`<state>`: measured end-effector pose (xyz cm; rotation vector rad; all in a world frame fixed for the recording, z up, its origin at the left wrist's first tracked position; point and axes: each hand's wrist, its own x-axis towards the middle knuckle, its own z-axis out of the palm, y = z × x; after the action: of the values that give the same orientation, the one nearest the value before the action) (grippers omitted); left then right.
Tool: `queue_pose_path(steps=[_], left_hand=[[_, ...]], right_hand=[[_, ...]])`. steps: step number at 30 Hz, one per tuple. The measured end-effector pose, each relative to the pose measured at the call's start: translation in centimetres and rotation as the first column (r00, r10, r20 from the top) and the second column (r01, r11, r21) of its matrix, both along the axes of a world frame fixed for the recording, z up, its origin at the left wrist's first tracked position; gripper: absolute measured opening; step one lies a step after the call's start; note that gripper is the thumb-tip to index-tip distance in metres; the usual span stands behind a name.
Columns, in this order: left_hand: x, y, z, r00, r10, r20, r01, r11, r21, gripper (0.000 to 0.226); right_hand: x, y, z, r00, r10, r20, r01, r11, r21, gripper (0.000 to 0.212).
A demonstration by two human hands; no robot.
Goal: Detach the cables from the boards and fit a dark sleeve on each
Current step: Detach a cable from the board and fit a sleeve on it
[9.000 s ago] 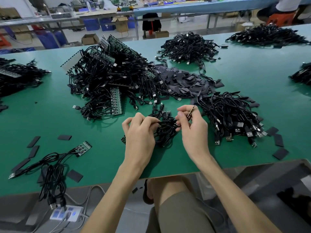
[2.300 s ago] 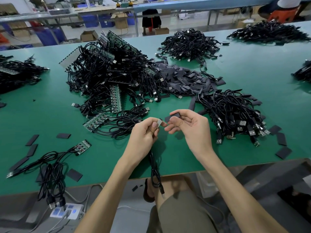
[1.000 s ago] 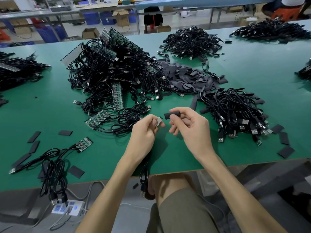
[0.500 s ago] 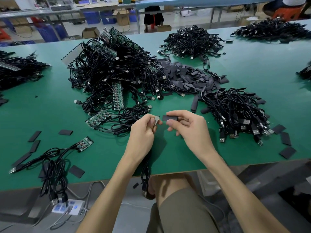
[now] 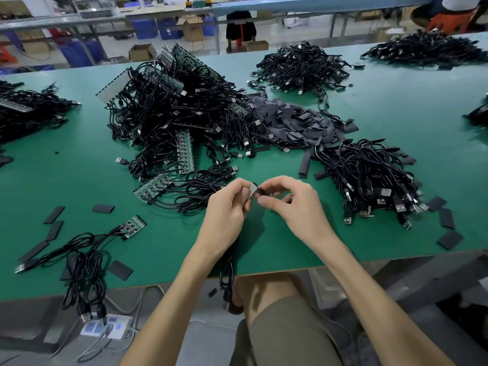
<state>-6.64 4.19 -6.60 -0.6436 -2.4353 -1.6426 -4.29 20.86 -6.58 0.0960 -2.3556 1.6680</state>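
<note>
You are pinching a dark sleeve [image 5: 262, 193] in the thumb and fingertips of your right hand [image 5: 293, 207], and bringing its open mouth against the pale end of a cable [image 5: 228, 270] that your left hand [image 5: 227, 210] is gripping. The two are touching just above the near middle of the counter [image 5: 412, 107]. How far the sleeve is on, I cannot tell. The rest of the cable is hanging from your left hand over the near edge toward your lap.

This cable is already free of its board, so you are likely just starting its fitting. To the right, a pile of loose cables [image 5: 369, 175] is probably the finished lot, though their sleeves are too small to make out. Beyond it, a heap of spare sleeves [image 5: 298, 122] is waiting. At far left, the big tangle of cables on green boards [image 5: 179, 112] is lying untouched, so most of the job appears left.
</note>
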Motion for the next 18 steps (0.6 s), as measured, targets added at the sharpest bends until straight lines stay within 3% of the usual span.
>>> queue_pose_path(steps=[6, 18], left_hand=[[-0.34, -0.06, -0.43, 1.0, 0.019, 0.002, -0.019, 1.0, -0.022, 0.03], [-0.26, 0.09, -0.38, 1.0, 0.0, 0.023, 0.0, 1.0, -0.026, 0.031]], right_hand=[[0.22, 0.05, 0.47, 1.0, -0.012, -0.015, 0.011, 0.993, -0.116, 0.023], [0.33, 0.17, 0.62, 0.999, -0.036, -0.035, 0.032, 0.993, -0.114, 0.028]])
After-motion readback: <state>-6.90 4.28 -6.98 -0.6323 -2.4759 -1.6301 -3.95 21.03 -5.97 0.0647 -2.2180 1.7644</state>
